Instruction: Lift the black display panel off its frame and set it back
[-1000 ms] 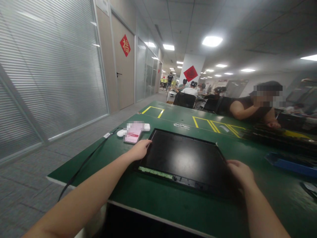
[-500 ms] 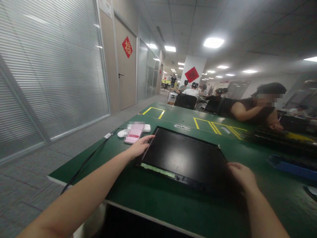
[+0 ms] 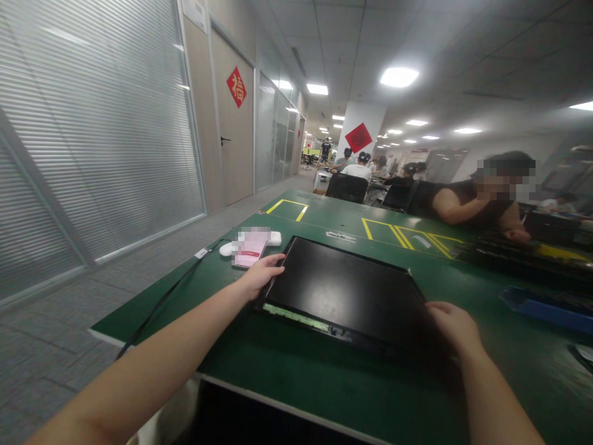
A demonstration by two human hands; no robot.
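Note:
A black LCD panel [image 3: 343,290] lies screen-up on the green table, with a green circuit board strip [image 3: 296,316] along its near edge. My left hand [image 3: 263,275] holds the panel's left edge, fingertips on the frame and thumb lower down. At the opposite side my right hand [image 3: 456,324] grips the right edge, its fingers bent round it and partly hidden. The panel's near right corner fades into dark shadow. Just beyond my left hand lies a phone [image 3: 252,250] with a pinkish lit screen, resting by a white object [image 3: 274,238].
Yellow tape [image 3: 288,201] marks the far part of the table [image 3: 278,383]. A black cable [image 3: 162,296] runs over the left edge. To the right are a blue tray [image 3: 546,309] and dark stacked items [image 3: 519,259]. A person [image 3: 467,198] sits across the table.
My left hand has shifted slightly left and toward me along the panel's edge. The panel and my right hand look nearly unchanged.

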